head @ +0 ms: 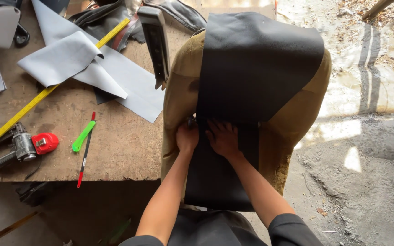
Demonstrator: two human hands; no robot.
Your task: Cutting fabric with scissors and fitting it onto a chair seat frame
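Observation:
A tan foam seat cushion (306, 109) stands at the table's right edge, draped with a strip of black leatherette (256, 68). My left hand (187, 136) is closed at the strip's left edge, where a small dark object shows just above the fingers; what it grips is unclear. My right hand (224, 138) lies flat with fingers spread on the black strip, pressing it against the foam. The strip runs down between my forearms toward my lap.
On the brown table (124, 146) lie grey leatherette pieces (64, 59), a yellow measuring tape (33, 102), a green-handled tool (83, 136), a red-tipped black stick (85, 152), a metal tool with red cap (33, 145) and a black bar (156, 45). Rough concrete floor lies right.

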